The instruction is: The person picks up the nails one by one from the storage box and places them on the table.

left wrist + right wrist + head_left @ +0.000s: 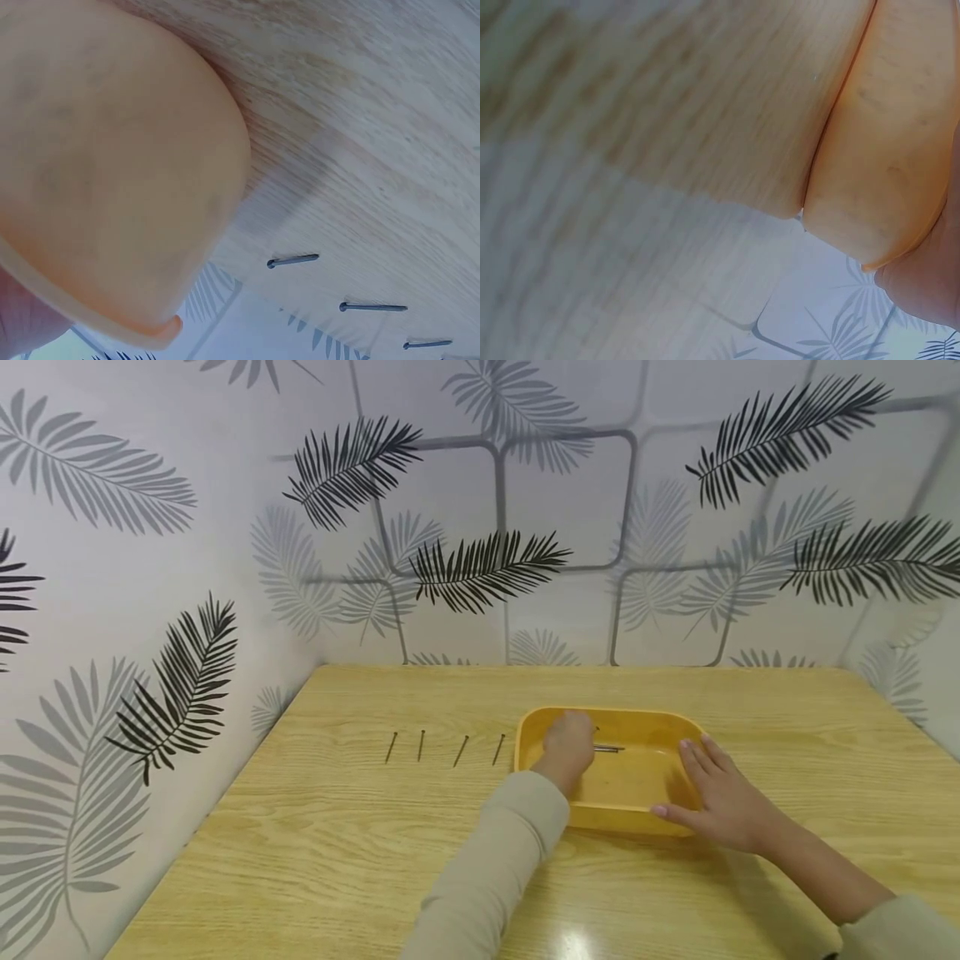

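Observation:
My left hand (570,743) reaches down into the left part of a yellow plastic tray (622,785). It is blurred and its fingertips are hidden, so I cannot tell whether it pinches anything. Beside it, a few dark nails (609,748) lie on the tray's floor. My right hand (731,802) rests over the tray's right end, fingers fairly straight across the rim and thumb on the front edge. To the left of the tray, several nails (461,751) lie spaced in a row on the table; some of these nails (373,307) also show in the left wrist view.
A light wood-grain table (337,852) carries the tray and nails. Its far edge meets a wall (450,635) with a leaf pattern, and another patterned wall (150,585) runs along the left. In the right wrist view, the tray's outer side (885,142) stands on the tabletop.

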Tool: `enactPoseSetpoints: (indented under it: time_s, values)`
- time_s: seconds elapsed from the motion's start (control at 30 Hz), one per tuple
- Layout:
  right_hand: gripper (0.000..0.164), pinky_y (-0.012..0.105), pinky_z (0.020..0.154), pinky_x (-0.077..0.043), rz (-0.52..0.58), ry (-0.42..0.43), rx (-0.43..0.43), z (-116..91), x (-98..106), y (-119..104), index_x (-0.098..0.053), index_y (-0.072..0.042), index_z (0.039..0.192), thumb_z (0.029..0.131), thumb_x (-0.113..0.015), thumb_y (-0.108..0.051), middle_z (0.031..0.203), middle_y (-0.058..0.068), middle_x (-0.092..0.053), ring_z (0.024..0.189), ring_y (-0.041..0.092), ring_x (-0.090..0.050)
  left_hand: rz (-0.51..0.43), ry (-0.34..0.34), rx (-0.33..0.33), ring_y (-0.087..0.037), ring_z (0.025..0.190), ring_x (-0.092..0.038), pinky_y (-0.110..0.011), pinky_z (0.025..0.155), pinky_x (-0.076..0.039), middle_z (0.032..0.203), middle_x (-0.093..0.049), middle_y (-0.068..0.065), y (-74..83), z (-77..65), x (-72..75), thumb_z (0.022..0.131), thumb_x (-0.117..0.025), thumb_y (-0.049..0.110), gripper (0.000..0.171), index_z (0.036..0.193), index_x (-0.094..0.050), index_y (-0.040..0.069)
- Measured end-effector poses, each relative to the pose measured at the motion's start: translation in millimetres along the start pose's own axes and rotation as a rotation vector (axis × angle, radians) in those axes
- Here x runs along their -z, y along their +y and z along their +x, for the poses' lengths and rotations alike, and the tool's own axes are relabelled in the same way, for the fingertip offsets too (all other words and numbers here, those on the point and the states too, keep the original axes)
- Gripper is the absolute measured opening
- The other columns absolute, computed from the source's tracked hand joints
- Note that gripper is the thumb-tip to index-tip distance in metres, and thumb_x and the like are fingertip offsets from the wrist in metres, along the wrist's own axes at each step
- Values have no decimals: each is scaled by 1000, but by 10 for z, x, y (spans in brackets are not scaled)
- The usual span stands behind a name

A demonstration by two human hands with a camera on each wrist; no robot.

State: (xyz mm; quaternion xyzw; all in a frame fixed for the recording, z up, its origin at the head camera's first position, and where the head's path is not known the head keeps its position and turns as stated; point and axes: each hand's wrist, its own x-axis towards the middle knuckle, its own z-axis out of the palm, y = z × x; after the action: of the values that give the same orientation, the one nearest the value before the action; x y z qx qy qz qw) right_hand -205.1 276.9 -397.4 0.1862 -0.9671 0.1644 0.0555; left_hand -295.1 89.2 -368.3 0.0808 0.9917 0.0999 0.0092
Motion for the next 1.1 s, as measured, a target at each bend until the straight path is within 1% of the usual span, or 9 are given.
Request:
enactPoseSetpoints:
  time_s: [0.13, 0.53, 0.63, 0.73, 0.8, 0.83, 0.93, 1.03, 1.1]
  values:
    - [95, 66, 104, -16, -1, -2, -2, 5, -8, 7, -16, 15, 141, 85, -56, -52, 146, 36, -16, 138, 49, -2, -50, 3, 16, -9, 64, -53, -24, 47, -41, 89, -67, 2, -30, 1, 34, 91, -55, 7, 13, 87, -66, 13]
    - [95, 66, 105, -13, 4, 0, 8, 3, -20, 22, -16, 14, 141, 86, -56, -51, 146, 36, -15, 138, 49, -1, -50, 23, 13, -10, 60, -49, -22, 44, -38, 89, -67, -1, -115, -38, 176, 88, -56, 1, 15, 90, -67, 10]
    - [95, 66, 104, -15, 7, -3, 6, 5, -18, 19, -16, 14, 141, 86, -56, -51, 146, 36, -15, 138, 48, 0, -49, 38, 11, -10, 64, -55, -22, 45, -41, 90, -68, -2, -138, -30, 205, 86, -58, 2, 12, 88, -67, 10]
    - [95, 66, 104, -15, 9, -3, 5, 5, -12, 11, -16, 14, 141, 86, -56, -51, 146, 36, -15, 138, 49, -1, 4, 71, -17, -10, 73, -63, -22, 51, -48, 91, -69, -2, -182, 87, 142, 87, -57, 3, 11, 88, -67, 9]
    - [95, 66, 104, -14, 7, -2, 8, 8, -15, 11, -15, 14, 141, 86, -56, -51, 146, 36, -15, 138, 49, -1, 44, 95, -39, -11, 79, -65, -21, 57, -52, 91, -69, -2, -225, 218, 52, 87, -56, 4, 12, 89, -67, 10]
    - [95, 66, 105, -14, 5, -1, 9, 10, -16, 11, -15, 15, 141, 86, -56, -51, 146, 36, -15, 138, 49, -1, 59, 154, -73, -11, 77, -65, -21, 57, -51, 87, -68, -1, -274, 357, -75, 86, -54, 4, 13, 85, -66, 11]
    - [95, 65, 105, -13, 0, 1, 13, 15, -22, 13, -15, 15, 141, 86, -56, -51, 146, 37, -15, 138, 49, -1, 79, 192, -96, -13, 79, -65, -22, 62, -53, 86, -67, -1, -339, 507, -176, 84, -54, 4, 14, 85, -66, 11]
    - [95, 65, 105, -13, 0, -2, 12, 15, -15, 9, -15, 15, 141, 86, -56, -52, 146, 37, -14, 138, 49, -1, 47, 187, -83, -15, 79, -66, -23, 63, -53, 87, -68, -2, -352, 428, -68, 85, -54, 2, 15, 84, -66, 10]
    - [95, 65, 105, -13, 1, -4, 11, 15, -7, 6, -15, 15, 141, 86, -56, -52, 146, 37, -14, 138, 49, -1, 33, 137, -33, -15, 83, -67, -24, 66, -54, 91, -69, -3, -325, 264, 105, 88, -54, 3, 14, 88, -67, 9]
